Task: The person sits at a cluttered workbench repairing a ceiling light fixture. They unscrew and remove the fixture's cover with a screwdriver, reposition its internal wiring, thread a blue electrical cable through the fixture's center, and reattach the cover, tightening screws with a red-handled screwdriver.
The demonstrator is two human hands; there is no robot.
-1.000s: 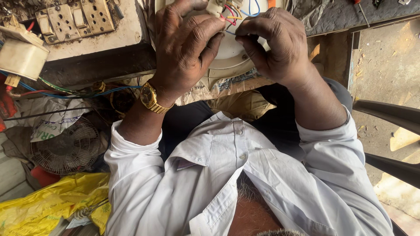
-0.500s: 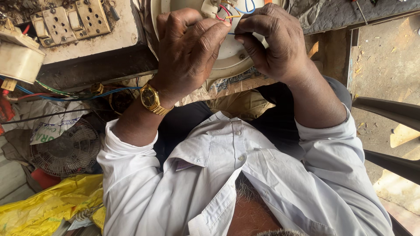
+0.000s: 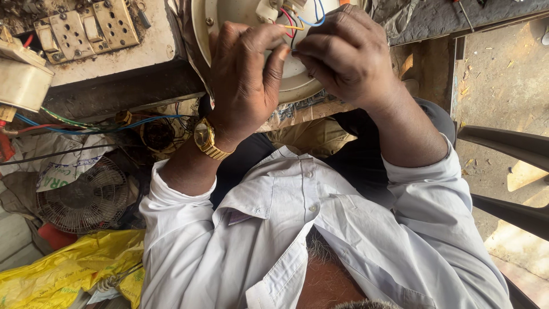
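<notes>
Your left hand (image 3: 243, 86) and right hand (image 3: 346, 54) meet over a round cream housing (image 3: 297, 86) lying on the worn bench (image 3: 154, 48). Both grips are pinched shut on the coloured wires (image 3: 294, 23) sprouting from its middle. A dusty switch plate (image 3: 86, 28) sits further left on the bench. Below its edge hang loose cables (image 3: 97, 123), with a small fan guard (image 3: 83, 197) and yellow bag (image 3: 68, 269) on the cluttered floor; sunlit dirt ground (image 3: 503, 74) lies right.

My left hand (image 3: 243, 80) and right hand (image 3: 346, 54) are pinching coloured wires (image 3: 297, 23) over the round cream fixture (image 3: 286, 86) on the bench (image 3: 148, 46).
</notes>
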